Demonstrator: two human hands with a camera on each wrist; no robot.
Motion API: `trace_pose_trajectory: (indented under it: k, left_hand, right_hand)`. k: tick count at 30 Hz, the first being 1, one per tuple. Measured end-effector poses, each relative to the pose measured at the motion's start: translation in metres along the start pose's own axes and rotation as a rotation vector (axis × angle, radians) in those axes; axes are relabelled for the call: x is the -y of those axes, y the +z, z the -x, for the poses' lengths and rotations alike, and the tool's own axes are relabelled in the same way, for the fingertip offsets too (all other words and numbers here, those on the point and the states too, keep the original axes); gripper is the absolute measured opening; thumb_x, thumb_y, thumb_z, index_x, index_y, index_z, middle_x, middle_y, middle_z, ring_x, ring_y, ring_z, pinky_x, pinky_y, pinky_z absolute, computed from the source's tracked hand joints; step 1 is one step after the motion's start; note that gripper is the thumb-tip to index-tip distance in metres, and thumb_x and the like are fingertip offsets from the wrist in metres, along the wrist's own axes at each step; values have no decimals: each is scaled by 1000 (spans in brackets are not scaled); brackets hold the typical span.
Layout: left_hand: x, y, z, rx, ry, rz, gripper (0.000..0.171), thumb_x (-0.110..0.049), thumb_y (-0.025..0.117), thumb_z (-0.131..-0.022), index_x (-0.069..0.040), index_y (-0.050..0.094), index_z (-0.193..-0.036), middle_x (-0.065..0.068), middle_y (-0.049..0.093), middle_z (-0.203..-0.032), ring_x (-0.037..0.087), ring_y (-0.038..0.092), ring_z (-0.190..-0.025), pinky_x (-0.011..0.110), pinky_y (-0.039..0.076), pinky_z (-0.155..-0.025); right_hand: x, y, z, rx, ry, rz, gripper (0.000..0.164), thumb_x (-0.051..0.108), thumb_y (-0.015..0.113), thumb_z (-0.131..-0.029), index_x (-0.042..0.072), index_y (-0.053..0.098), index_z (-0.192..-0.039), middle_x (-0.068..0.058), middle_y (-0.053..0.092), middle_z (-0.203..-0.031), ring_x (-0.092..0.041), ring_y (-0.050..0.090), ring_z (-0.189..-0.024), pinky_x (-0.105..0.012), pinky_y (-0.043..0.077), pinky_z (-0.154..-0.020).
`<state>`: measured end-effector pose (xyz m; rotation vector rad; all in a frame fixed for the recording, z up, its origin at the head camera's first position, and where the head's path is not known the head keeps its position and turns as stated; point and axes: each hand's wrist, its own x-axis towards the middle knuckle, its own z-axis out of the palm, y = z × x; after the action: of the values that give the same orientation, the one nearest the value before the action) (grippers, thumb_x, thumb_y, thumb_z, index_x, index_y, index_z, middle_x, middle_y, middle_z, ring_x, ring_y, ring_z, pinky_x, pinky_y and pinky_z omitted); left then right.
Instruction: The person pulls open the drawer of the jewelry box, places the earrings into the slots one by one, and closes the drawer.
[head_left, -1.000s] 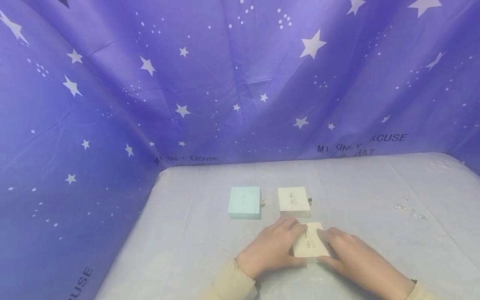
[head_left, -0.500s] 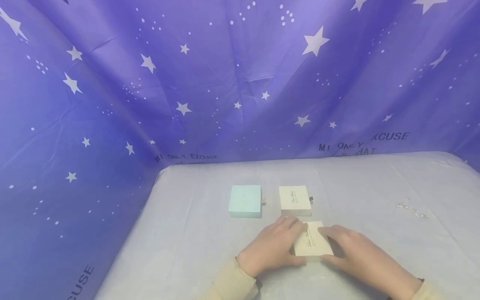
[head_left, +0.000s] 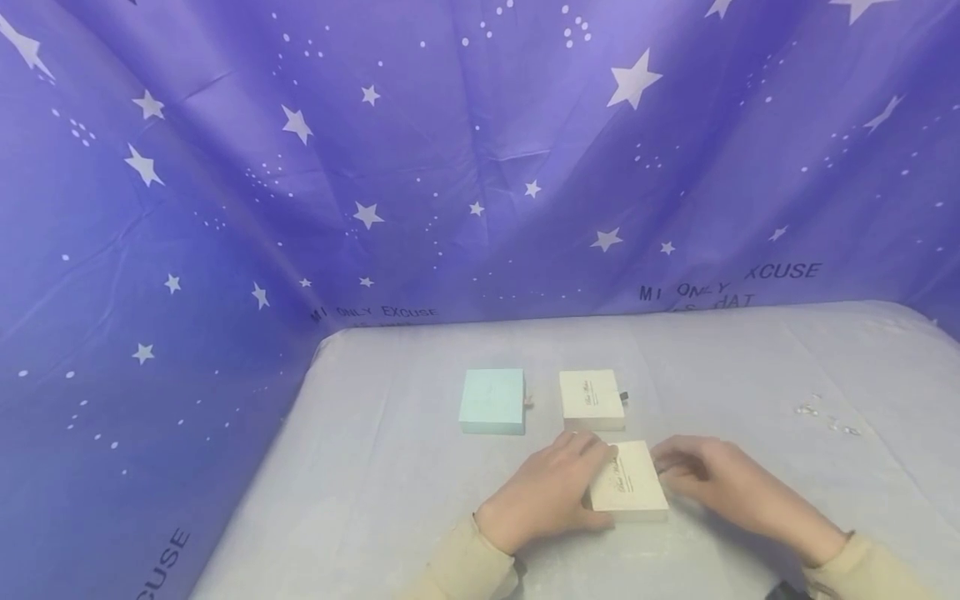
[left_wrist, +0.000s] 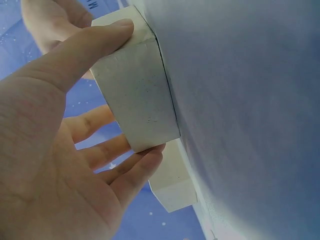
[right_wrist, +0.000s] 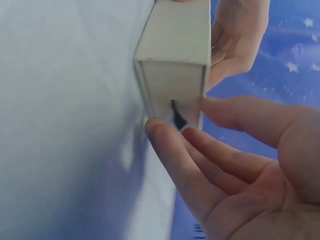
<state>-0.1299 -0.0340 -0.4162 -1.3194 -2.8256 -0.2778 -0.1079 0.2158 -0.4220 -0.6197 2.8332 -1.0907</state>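
A small cream drawer-style box (head_left: pixel 637 485) with dark script on its lid sits on the cloth-covered table. My left hand (head_left: pixel 542 492) holds it from the left, thumb on the near side and fingers at the far side. On the box's right end, a short black ribbon tab (right_wrist: pixel 178 119) sticks out. Around that tab, my right hand (head_left: pixel 723 482) has its thumb and fingers spread, as the right wrist view shows. The fingertips (right_wrist: pixel 156 125) are close to the tab, with a gap between them and the thumb.
Behind stand a mint-green box (head_left: pixel 492 402) with a pale tab and a second cream box (head_left: pixel 591 400) with a dark tab. A small shiny beaded piece (head_left: pixel 827 418) lies at the right. A purple star-print curtain (head_left: pixel 465 150) hangs behind the table (head_left: pixel 360 500).
My right hand has let go of the cream box's right side and moved to its right end, by the tab. My left hand keeps its hold.
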Motion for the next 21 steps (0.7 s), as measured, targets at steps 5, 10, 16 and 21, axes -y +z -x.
trace_pose_trajectory:
  k: [5,10,16,21]
  left_hand:
    - [0,-1,0,-1,1,7,75,-48,79,-79,-14,50,-139,-4,54,-129,8,49,-121,17,42,-101]
    - [0,-1,-1,1,-3,15,73,-48,80,-77,-16,51,-136,-7,54,-125,6,50,-117,15,42,-98]
    - [0,-1,-1,10,-12,10,73,-49,80,-77,-17,51,-135,-8,53,-123,5,49,-113,14,42,-95]
    - [0,-1,-1,15,-14,12,73,-48,80,-77,-17,51,-137,-8,53,-122,5,49,-112,14,43,-94]
  right_hand:
    - [-13,-3,-5,95,22,-168,22,11,68,-90,-2,69,-108,-7,74,-95,-5,68,-83,-25,56,-72]
    - [-18,-2,-9,142,43,-260,17,10,65,-91,-1,71,-103,-5,75,-91,-3,67,-80,-24,55,-69]
    - [-16,0,-12,130,75,-242,15,5,64,-86,0,72,-97,-1,74,-85,-4,66,-75,-24,55,-69]
    - [-15,1,-13,125,116,-225,20,1,61,-80,1,73,-96,1,72,-80,-5,63,-72,-23,53,-68]
